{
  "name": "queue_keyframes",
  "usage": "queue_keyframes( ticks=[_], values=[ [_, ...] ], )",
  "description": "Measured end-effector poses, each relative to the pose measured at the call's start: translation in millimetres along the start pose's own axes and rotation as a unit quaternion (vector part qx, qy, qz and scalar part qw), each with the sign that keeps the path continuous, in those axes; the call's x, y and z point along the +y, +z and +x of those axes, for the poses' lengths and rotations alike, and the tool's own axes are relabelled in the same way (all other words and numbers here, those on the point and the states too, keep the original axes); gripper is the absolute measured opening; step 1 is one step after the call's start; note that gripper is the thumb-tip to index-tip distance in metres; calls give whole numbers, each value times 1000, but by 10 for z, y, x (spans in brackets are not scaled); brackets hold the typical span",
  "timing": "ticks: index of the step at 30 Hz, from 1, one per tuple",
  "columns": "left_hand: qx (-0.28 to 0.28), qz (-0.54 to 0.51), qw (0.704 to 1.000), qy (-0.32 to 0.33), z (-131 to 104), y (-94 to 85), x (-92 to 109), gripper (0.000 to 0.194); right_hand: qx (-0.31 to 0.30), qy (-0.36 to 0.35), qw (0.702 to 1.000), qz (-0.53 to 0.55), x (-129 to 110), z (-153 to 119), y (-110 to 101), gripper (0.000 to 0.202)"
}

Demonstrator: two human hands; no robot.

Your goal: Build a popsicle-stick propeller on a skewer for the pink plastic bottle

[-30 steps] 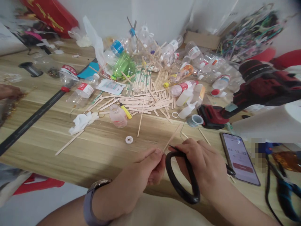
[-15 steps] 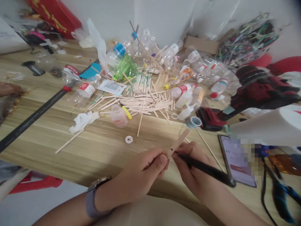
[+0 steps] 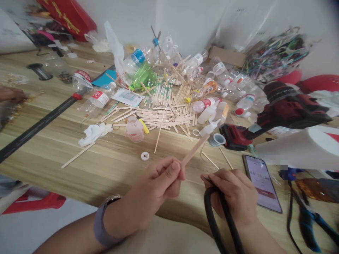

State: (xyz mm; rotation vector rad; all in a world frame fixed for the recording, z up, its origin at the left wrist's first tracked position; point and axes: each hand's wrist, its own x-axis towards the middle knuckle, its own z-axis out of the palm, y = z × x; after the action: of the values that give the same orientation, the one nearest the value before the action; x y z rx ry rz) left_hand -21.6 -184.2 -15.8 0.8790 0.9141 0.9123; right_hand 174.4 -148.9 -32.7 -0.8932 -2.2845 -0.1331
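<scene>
My left hand (image 3: 159, 185) is closed around the lower end of a flat wooden craft stick (image 3: 195, 151), pinching it between thumb and fingers. The stick slants up to the right. My right hand (image 3: 237, 195) grips what look like black-handled scissors (image 3: 230, 218) close to the tip; the dark point shows at the fingertips, apart from the stick. Their looped handle hangs down toward me and runs out of the frame. Fingers cover the stick's lower end and most of the blades.
Loose craft sticks (image 3: 159, 118) and plastic bottles (image 3: 206, 104) lie heaped ahead. A red and black power tool (image 3: 288, 106), a phone (image 3: 262, 183) and blue-handled pliers (image 3: 307, 218) are on the right. A black tube (image 3: 39, 125) crosses the left side, near another person's hand (image 3: 12, 94).
My right hand has drawn back from the stick and turned, so the black handle now points down as a loop. The scissors' tip was at the stick before. My left hand has shifted slightly left.
</scene>
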Motion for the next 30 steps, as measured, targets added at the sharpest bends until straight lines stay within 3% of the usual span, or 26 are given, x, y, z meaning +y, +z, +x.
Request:
queue_keyframes(
  ticks=[2, 5, 9, 14, 20, 30],
  values=[
    [32, 101, 994, 17, -27, -8, 13, 33, -13, 64, 998, 27, 20, -20, -15, 17],
    [74, 302, 949, 58, -78, 6, 19, 33, -40, 153, 985, 71, -29, -13, -27, 17],
    [102, 423, 894, 106, -113, 46, 7, 35, 10, 144, 987, 68, -144, 81, -2, 7],
    [101, 467, 870, 122, -105, 51, -28, 34, -3, 191, 977, 91, -232, 201, 63, 20],
    [89, 477, 866, 123, -76, 38, -22, 34, -25, 252, 953, 165, -224, 254, 45, 23],
    [101, 472, 867, 124, -73, 45, -28, 34, -60, 266, 941, 201, -193, 329, 14, 23]
  ],
)
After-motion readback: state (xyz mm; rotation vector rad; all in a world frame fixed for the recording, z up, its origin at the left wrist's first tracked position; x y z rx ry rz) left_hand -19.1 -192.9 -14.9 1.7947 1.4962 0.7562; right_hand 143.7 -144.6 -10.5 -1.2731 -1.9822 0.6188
